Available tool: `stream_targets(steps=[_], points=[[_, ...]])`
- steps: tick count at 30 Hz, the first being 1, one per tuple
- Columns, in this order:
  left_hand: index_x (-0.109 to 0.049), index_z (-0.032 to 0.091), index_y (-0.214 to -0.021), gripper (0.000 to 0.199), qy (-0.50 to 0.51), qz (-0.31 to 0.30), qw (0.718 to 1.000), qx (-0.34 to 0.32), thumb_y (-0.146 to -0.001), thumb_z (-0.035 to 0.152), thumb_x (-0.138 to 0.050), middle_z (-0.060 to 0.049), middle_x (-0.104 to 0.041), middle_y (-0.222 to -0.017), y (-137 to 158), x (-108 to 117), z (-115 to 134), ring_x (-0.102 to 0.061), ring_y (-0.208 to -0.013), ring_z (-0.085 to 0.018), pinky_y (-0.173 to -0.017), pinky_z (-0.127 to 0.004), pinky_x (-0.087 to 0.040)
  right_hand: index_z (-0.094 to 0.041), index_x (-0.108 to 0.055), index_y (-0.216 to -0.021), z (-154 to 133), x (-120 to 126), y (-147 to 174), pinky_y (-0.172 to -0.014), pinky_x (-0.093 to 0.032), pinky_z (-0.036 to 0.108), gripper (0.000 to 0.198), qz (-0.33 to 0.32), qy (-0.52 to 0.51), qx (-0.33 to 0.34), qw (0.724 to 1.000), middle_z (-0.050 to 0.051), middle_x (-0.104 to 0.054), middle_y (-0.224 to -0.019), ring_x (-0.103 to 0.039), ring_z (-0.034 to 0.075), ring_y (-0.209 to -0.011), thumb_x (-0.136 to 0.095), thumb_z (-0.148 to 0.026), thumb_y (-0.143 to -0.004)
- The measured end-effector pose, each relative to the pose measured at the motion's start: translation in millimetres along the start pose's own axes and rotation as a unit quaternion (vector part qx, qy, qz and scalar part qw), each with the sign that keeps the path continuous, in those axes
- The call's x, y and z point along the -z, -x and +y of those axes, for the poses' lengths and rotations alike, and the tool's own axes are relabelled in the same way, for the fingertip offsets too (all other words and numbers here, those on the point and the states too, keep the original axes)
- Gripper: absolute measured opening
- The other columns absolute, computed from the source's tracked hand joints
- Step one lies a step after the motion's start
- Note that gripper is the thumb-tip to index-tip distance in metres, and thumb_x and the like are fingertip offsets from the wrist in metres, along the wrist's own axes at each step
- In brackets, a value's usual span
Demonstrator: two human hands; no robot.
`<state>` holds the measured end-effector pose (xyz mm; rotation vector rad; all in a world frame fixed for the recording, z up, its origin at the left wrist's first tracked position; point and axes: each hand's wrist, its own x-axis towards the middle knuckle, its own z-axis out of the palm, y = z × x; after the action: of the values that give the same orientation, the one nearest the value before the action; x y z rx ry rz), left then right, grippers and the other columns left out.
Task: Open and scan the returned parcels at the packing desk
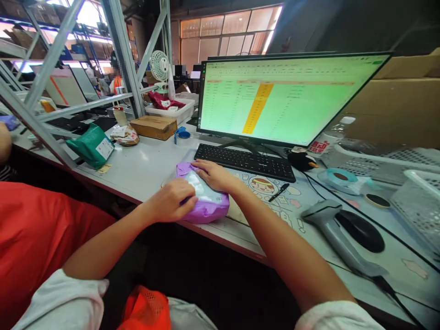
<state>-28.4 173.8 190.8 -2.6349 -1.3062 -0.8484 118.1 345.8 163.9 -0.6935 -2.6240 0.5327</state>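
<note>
A purple plastic mailer bag [206, 211] with a pale label on top lies at the table's front edge. At its left side is my left hand [174, 200], with curled fingers and the thumb close to them, closed on the bag. My right hand [216, 176] rests on the bag's far right part, its fingers stretched out across the label. A black keyboard [244, 161] is just behind the bag. Part of the label is covered by my hands.
A monitor [288, 98] stands behind the keyboard. On the right are a barcode scanner [343, 243], a mouse [360, 230] and a white basket [421, 201]. A green parcel [92, 145] and a cardboard box [154, 127] sit left. A red-clad person [44, 238] is beside me.
</note>
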Motion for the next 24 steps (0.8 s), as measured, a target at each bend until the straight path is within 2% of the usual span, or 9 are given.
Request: stream_targets(steps=[3,5,8,10,13,17,21,24], points=[[-0.045,0.021,-0.074,0.025,0.02,0.097,0.995,-0.003,-0.097,0.013,-0.051,0.0,-0.049,-0.064,37,-2,30,-0.043,-0.064,-0.016,-0.063,-0.033,-0.035,-0.022,-0.059,-0.149,-6,-1,10,-0.123,-0.038,0.045,0.047,-0.024,-0.01,0.012,1.0,0.007,-0.057,-0.152,-0.051,0.025,-0.143,-0.043,-0.028,-0.106],[-0.046,0.02,-0.076,0.022,0.036,0.162,0.986,0.006,-0.094,0.009,-0.051,0.0,-0.049,-0.063,61,-10,50,-0.042,-0.063,-0.016,-0.063,-0.033,-0.035,-0.024,-0.06,-0.148,-13,-2,14,-0.122,-0.04,0.046,0.046,-0.035,-0.025,0.015,0.999,0.005,-0.059,-0.15,-0.055,0.025,-0.139,-0.042,-0.028,-0.106],[-0.051,0.019,-0.08,0.019,0.046,0.208,0.976,0.041,-0.094,0.007,-0.049,-0.001,-0.053,-0.064,94,-30,68,-0.046,-0.063,-0.015,-0.064,-0.033,-0.039,-0.022,-0.062,-0.145,-24,-7,13,-0.12,-0.042,0.043,0.045,-0.047,-0.054,0.022,0.997,0.004,-0.061,-0.148,-0.057,0.025,-0.137,-0.042,-0.026,-0.105],[-0.052,0.02,-0.08,0.02,0.037,0.2,0.976,0.075,-0.096,0.01,-0.047,-0.001,-0.055,-0.063,114,-48,70,-0.048,-0.063,-0.016,-0.064,-0.034,-0.042,-0.021,-0.064,-0.144,-29,-10,12,-0.12,-0.042,0.043,0.045,-0.049,-0.068,0.034,0.996,0.004,-0.061,-0.148,-0.056,0.025,-0.137,-0.042,-0.024,-0.104],[-0.058,0.022,-0.078,0.024,-0.008,0.173,0.978,0.116,-0.098,0.017,-0.046,-0.003,-0.062,-0.065,142,-79,59,-0.057,-0.065,-0.018,-0.066,-0.036,-0.049,-0.021,-0.067,-0.14,-35,-14,10,-0.12,-0.042,0.042,0.044,-0.04,-0.082,0.049,0.995,0.005,-0.062,-0.147,-0.057,0.025,-0.136,-0.044,-0.021,-0.103],[-0.07,0.022,-0.086,0.024,-0.097,0.126,0.982,0.104,-0.098,0.023,-0.049,-0.008,-0.074,-0.082,166,-112,32,-0.067,-0.078,-0.021,-0.077,-0.041,-0.057,-0.023,-0.07,-0.136,-40,-18,9,-0.119,-0.044,0.042,0.043,-0.023,-0.081,0.058,0.995,0.005,-0.065,-0.142,-0.06,0.023,-0.132,-0.045,-0.02,-0.101],[-0.075,0.019,-0.09,0.03,-0.128,0.061,0.986,0.092,-0.101,0.03,-0.049,-0.012,-0.076,-0.091,170,-125,13,-0.069,-0.087,-0.024,-0.084,-0.044,-0.058,-0.025,-0.072,-0.133,-45,-19,6,-0.119,-0.043,0.043,0.042,-0.021,-0.074,0.033,0.996,0.004,-0.068,-0.139,-0.061,0.023,-0.13,-0.048,-0.018,-0.1],[-0.076,0.018,-0.09,0.032,-0.12,0.013,0.981,0.154,-0.101,0.028,-0.047,-0.014,-0.075,-0.092,165,-125,20,-0.069,-0.093,-0.027,-0.088,-0.047,-0.056,-0.024,-0.074,-0.131,-50,-19,4,-0.119,-0.042,0.042,0.04,-0.018,-0.081,0.004,0.997,0.005,-0.069,-0.137,-0.061,0.024,-0.131,-0.05,-0.016,-0.099]])
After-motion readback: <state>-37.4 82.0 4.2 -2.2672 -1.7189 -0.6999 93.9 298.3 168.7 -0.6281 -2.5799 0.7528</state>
